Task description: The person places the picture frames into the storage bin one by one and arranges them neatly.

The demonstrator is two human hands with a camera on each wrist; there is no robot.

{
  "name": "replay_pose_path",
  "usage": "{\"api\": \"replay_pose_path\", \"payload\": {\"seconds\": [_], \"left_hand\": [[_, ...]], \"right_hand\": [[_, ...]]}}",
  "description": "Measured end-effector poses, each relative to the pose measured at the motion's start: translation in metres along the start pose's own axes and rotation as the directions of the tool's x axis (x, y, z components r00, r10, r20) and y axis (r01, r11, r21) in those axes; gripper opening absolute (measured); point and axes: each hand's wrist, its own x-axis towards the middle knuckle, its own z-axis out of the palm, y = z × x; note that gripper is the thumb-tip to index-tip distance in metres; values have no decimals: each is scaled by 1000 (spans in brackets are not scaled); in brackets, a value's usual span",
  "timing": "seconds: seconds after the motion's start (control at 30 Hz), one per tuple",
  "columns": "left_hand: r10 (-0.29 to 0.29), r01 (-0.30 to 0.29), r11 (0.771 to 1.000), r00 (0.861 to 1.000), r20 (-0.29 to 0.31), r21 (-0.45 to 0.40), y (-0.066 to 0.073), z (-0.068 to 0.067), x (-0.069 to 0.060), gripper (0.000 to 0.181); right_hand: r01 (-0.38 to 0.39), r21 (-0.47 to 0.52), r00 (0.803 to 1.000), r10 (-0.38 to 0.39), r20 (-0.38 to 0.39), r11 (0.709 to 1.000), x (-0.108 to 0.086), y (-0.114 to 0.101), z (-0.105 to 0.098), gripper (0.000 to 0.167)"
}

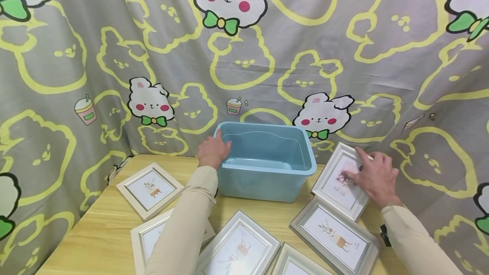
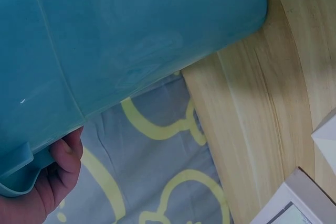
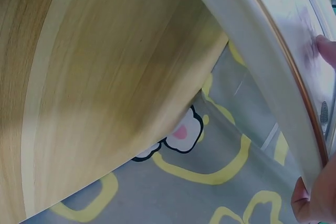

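A light blue plastic bin (image 1: 263, 186) stands on the wooden table with its inside bare. My left hand (image 1: 214, 151) grips the bin's left rim, and in the left wrist view its fingers (image 2: 68, 163) curl under the lip. On the right, my right hand (image 1: 379, 177) holds a white picture frame (image 1: 336, 171) by its right edge, thumb across the front and fingers behind. That frame is tilted; the right wrist view shows its side (image 3: 247, 45) raised above the table. Close below it lies a silvery picture frame (image 1: 332, 234) with a plant drawing.
More picture frames lie face up: a cream one (image 1: 150, 190) at left, one (image 1: 143, 241) partly under my left sleeve, a silver one (image 1: 238, 247) at front centre, and another (image 1: 294, 262) cut off by the lower edge. A patterned grey curtain (image 1: 244, 67) hangs behind the table.
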Motion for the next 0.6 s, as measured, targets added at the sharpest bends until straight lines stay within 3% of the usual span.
{"api": "replay_pose_path", "payload": {"seconds": [0.27, 0.6], "left_hand": [[2, -2, 1000, 1000, -3, -6, -2, 0, 0, 68], [2, -2, 1000, 1000, 15, 6, -1, -1, 1, 69]], "right_hand": [[8, -36, 999, -9, -45, 999, -5, -11, -4, 97], [45, -65, 984, -56, -171, 997, -16, -26, -8, 91]]}}
